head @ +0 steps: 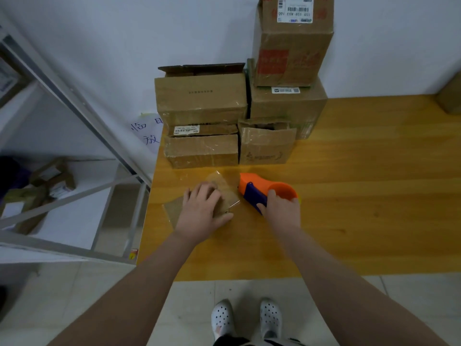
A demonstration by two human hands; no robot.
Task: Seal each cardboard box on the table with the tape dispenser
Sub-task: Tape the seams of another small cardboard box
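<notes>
At one o'clock, the white shipping label [295,8] on the tall brown cardboard box [291,58] carries a barcode and print reading roughly "159 159 A03". At ten o'clock, the white wall paper [147,132] bears blue handwritten characters — 临 and 放. The other labels are too small to read.

- Our left hand [203,209] covers most of the small cardboard box [225,191].
- Our right hand [282,211] hides the handle of the tape dispenser [257,184].
- The top edge crops the tallest stacked box [294,46].
</notes>
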